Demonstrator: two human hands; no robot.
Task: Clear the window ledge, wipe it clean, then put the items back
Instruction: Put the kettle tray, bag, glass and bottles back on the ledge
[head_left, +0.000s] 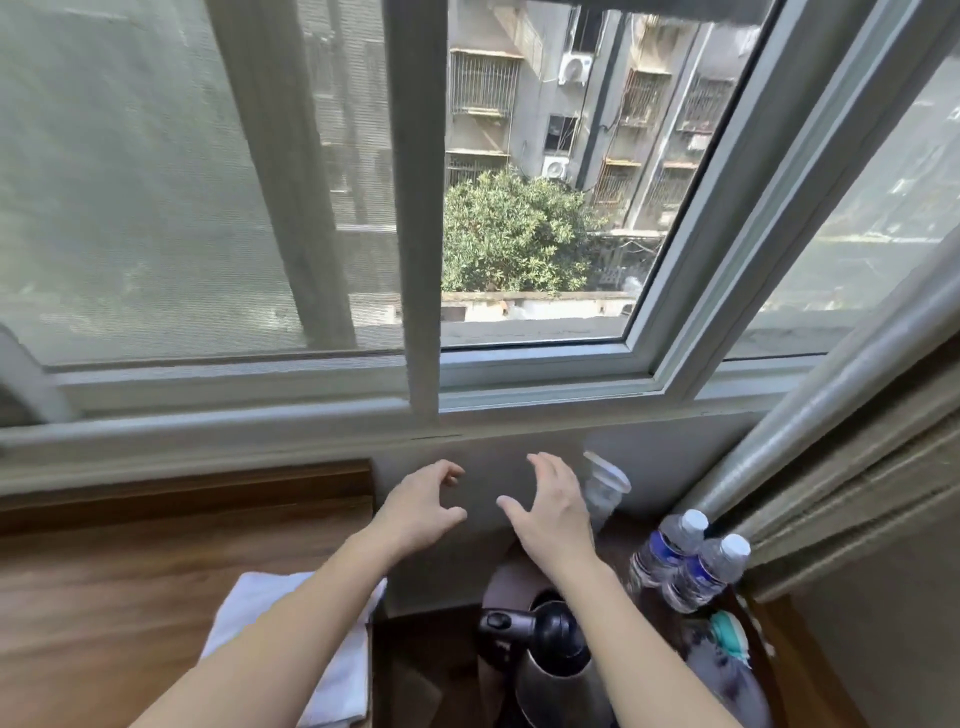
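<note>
- The window ledge (208, 436) ran pale and narrow along the foot of the window frame (421, 208), and it looked bare of items where visible, so the step in hand was probably wiping or fetching things back.
- To do it well, the white cloth (332, 670) on the wooden surface (104, 582) should be taken up first and drawn along the ledge in one direction.
- The kettle (556, 660), two water bottles (691, 566) and a plastic cup (605, 491) stood low at the right, below the ledge, likely the items to go back.
- The left hand (421, 506) hung in the air below the ledge, fingers loosely curved, holding nothing.
- The right hand (553, 512) was spread wider, fingers relaxed, empty, just beside the cup without clearly touching it.
</note>
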